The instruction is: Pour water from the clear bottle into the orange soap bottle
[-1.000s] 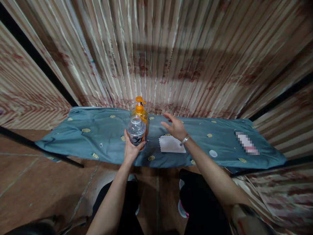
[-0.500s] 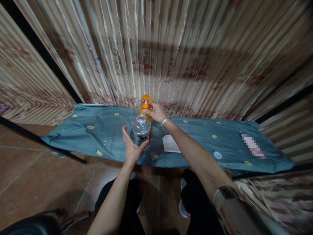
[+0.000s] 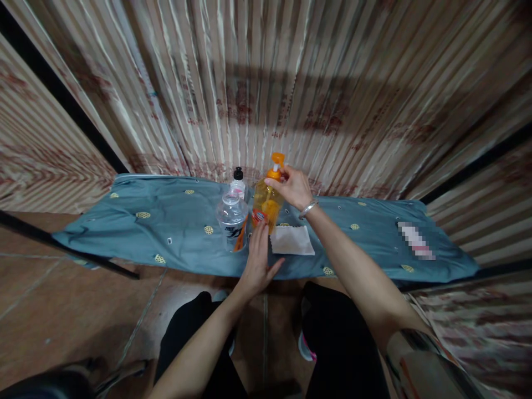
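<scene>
A clear pump bottle of yellow liquid [image 3: 261, 200] with an orange pump top stands tilted a little on the cloth. My right hand [image 3: 294, 187] grips it by the orange collar below the pump head. Against its lower front, near the red label, my left hand [image 3: 258, 260] rests with fingers stretched out and thumb apart. To the left stands a clear, capless plastic bottle [image 3: 231, 213] with black lettering and an orange mark. Behind that, a small white bottle with a black cap [image 3: 238, 185] is partly hidden. A white cloth or paper piece [image 3: 292, 241] lies just right of the pump bottle.
A blue-green cloth with yellow prints [image 3: 178, 238] covers the narrow table. At its right end lies a blurred-out item [image 3: 416, 240]. Pleated curtains [image 3: 257, 83] hang close behind, and black poles [image 3: 66, 94] frame the sides. Below is a brown tiled floor [image 3: 137, 310].
The pump bottle has moved right, out from behind the clear bottle, in my right hand. My left hand has left the clear bottle for the pump bottle. The black-capped bottle has come into view.
</scene>
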Tool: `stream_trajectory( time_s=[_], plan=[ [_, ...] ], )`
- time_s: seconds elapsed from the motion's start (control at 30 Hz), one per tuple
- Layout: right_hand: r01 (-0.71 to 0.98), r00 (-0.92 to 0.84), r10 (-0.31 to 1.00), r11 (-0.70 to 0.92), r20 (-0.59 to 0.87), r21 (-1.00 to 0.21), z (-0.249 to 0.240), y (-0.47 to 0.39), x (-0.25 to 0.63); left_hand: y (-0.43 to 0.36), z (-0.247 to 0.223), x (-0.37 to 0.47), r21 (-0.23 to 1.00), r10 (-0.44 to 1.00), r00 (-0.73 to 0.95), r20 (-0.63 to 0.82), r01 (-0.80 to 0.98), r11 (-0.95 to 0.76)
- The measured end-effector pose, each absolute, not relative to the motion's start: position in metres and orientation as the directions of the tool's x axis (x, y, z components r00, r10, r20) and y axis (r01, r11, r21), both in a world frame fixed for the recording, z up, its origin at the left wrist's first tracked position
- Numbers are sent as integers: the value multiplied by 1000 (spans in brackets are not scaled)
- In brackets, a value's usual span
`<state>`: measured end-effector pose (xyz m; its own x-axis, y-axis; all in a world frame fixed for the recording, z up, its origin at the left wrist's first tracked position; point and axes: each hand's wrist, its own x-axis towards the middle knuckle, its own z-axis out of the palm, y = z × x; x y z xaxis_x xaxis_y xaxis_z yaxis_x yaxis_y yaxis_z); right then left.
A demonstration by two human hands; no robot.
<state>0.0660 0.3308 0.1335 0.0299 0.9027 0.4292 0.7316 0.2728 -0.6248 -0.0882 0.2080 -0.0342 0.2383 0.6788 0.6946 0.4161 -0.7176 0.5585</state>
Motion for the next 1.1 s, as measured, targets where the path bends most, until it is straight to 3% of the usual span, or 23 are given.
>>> stream_trajectory(
  time_s=[0.37,0.57,0.8,1.0,1.1],
  plan=[
    [690,-15,888,342,459,-638,110,292,87,281,-68,-55,809,856,-3,517,327,-488],
    [676,-90,889,385,448,-628,100,292,86,287,-69,-57,850,876,-26,481,260,-459],
    [496,-337,859,510,386,-703,106,299,92,288,-67,-68,859,881,-14,472,233,-456],
    [620,-101,897,395,430,-678,102,299,88,286,-69,-68,873,894,-28,447,233,-429],
    [625,-99,903,383,418,-680,98,298,87,285,-69,-68,875,896,-27,443,230,-426]
  ],
)
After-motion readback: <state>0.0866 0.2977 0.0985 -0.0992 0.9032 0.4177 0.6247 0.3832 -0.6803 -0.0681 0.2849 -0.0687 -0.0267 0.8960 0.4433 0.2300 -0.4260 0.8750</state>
